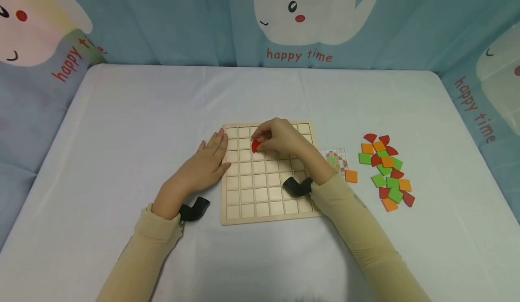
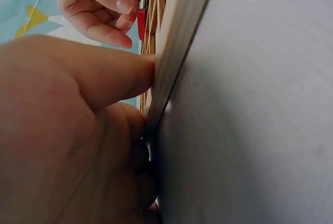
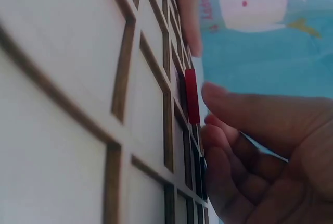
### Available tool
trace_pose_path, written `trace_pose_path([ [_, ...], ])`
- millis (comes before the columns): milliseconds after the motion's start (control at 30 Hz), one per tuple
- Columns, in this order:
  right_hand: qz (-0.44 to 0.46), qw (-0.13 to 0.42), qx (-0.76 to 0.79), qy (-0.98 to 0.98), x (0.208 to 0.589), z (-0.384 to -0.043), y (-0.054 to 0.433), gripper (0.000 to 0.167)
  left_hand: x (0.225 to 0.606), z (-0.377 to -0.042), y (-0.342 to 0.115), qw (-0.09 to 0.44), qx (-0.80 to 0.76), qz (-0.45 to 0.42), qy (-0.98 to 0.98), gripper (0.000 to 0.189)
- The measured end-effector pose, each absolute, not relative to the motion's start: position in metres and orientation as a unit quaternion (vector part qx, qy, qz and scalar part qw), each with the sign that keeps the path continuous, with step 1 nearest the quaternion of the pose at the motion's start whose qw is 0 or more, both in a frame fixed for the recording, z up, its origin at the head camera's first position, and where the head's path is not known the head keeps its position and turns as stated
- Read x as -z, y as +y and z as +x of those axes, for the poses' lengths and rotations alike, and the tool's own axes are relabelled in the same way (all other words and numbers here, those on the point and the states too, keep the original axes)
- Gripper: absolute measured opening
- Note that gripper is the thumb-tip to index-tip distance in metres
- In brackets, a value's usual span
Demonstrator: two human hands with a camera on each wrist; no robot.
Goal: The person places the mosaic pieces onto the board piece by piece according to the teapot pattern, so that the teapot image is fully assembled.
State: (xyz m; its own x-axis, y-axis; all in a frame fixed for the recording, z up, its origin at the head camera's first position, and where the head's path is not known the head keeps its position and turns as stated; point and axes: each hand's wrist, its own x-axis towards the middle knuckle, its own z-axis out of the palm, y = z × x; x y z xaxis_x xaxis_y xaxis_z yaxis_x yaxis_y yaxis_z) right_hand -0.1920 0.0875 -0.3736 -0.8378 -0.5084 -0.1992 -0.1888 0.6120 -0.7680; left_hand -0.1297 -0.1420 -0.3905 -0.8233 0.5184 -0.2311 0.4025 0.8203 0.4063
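A square wooden grid board (image 1: 246, 196) lies on the table, divided into small cells by raised strips. My right hand (image 1: 280, 137) is over its upper part, thumb and fingertips about a red quarter-circle tile (image 1: 255, 146). In the right wrist view the red tile (image 3: 192, 96) shows edge-on at the grid, close to the thumb tip. With fingers extended, my left hand (image 1: 206, 164) rests against the board's left edge. From the left wrist, its thumb (image 2: 119, 73) touches the board's side, while the lower fingers are partly in shadow.
Right of the board lies a printed pattern card (image 1: 341, 154), partly behind the right wrist, with an orange square tile (image 1: 351, 176) by it. Farther right spreads a loose pile of red quarter-circles, orange squares and green squares (image 1: 378, 180). Black wrist devices (image 1: 195, 209) sit at both cuffs.
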Motion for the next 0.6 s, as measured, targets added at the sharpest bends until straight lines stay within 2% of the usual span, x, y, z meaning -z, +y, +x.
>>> trace_pose_path([
  [100,-0.216,0.209,0.379,0.875,0.3740,-0.1925,0.0851,0.019,0.3901,-0.1289,-0.1425,0.171,-0.172,0.245,0.939,0.068],
  [300,-0.188,0.180,0.355,0.898,0.3746,-0.1939,0.0819,0.014,0.3913,-0.1293,-0.1432,0.170,-0.169,0.246,0.939,0.069],
  [600,-0.174,0.163,0.315,0.919,0.3708,-0.1961,0.0797,0.019,0.3923,-0.1326,-0.1438,0.167,-0.164,0.250,0.939,0.068],
])
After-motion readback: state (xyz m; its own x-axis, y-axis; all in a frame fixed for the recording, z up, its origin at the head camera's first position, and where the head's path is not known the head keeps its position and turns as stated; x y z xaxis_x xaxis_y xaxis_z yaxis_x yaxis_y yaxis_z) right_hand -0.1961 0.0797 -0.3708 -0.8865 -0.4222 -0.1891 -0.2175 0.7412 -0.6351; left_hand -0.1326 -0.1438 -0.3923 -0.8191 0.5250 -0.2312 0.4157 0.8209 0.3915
